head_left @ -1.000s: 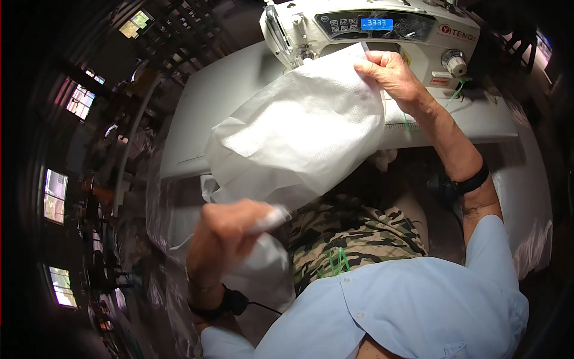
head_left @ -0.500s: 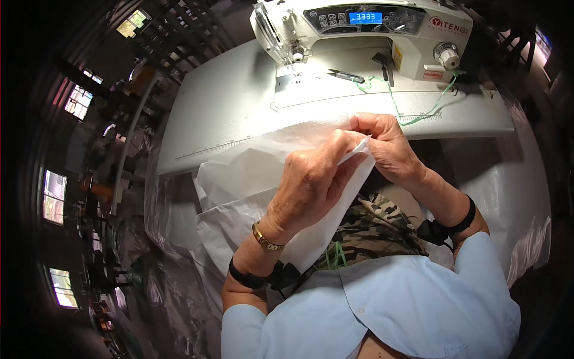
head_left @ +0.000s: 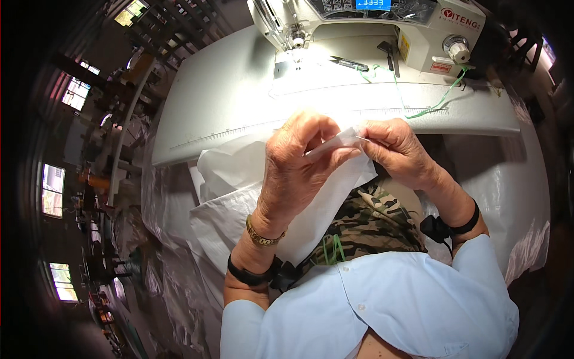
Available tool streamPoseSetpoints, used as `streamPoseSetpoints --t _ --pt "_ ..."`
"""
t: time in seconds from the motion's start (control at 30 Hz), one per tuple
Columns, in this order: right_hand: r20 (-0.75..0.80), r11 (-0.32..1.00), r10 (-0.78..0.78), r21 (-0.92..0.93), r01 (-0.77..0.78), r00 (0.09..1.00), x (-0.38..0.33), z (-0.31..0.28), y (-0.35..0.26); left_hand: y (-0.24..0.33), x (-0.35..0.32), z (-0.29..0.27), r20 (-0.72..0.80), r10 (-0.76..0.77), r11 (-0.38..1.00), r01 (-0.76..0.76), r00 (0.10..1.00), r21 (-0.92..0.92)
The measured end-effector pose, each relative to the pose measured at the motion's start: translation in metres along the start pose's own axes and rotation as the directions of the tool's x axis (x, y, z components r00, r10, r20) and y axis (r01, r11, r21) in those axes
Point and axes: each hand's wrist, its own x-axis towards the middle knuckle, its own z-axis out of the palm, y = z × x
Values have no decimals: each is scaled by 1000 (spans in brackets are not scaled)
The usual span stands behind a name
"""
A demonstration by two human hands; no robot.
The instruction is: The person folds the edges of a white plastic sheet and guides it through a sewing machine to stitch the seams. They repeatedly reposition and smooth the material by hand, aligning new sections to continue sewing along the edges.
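Observation:
A thin white sheet (head_left: 230, 209), fabric or plastic, hangs over my lap and up to the front edge of the sewing table. My left hand (head_left: 299, 167) pinches a folded edge of it between thumb and fingers. Close beside, my right hand (head_left: 397, 149) grips the corner of the same fold with its fingertips. Both hands are raised just in front of the table edge. Beyond them stands a white sewing machine (head_left: 412, 42), its lit needle area (head_left: 297, 63) free of the sheet.
The pale sewing table (head_left: 209, 102) has a ruler scale along its front. Small thread snips (head_left: 348, 63), a dark small tool (head_left: 388, 55) and a loose green cord (head_left: 439, 103) lie under the machine arm. Clear plastic sheeting (head_left: 496, 197) hangs at the right.
My left hand has moved slightly left and up, and its fingers have spread along the fold. The hands are farther apart, and the folded edge now shows between them. My view has shifted a little.

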Motion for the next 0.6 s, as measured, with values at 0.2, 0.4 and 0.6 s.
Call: streamPoseSetpoints --t 0.2,0.4,0.6 --pt "116 980 -137 -130 151 984 3 -10 -3 4 1 -1 79 -134 982 143 988 -123" --pt "194 957 -216 -154 247 957 7 -18 -5 -3 3 -3 234 -173 953 223 957 -207" --pt "161 984 -91 -140 114 983 2 -12 -11 0 5 10 116 -122 979 139 986 -150"
